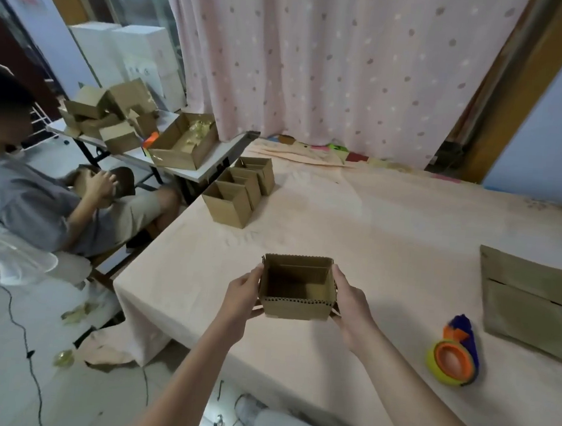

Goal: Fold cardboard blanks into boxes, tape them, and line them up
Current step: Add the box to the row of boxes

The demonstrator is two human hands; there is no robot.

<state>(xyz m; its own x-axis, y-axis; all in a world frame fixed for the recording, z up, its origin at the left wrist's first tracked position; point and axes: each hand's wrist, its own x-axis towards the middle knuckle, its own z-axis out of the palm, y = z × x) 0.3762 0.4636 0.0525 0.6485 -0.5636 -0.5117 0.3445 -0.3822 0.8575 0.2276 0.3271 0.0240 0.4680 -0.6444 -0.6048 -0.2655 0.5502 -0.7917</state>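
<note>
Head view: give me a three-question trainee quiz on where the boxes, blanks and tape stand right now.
1. True or false: the open brown cardboard box is held by both the left hand and the right hand.
2. How many finished brown boxes stand in the row at the far left of the cloth-covered table?
3. What lies nearer the flat cardboard blanks: A) the yellow-orange tape dispenser, B) the row?

Key: 1 true; 2 three; 3 A.

Matt corrugated cardboard box; seemingly glossy plastic tape dispenser.
</note>
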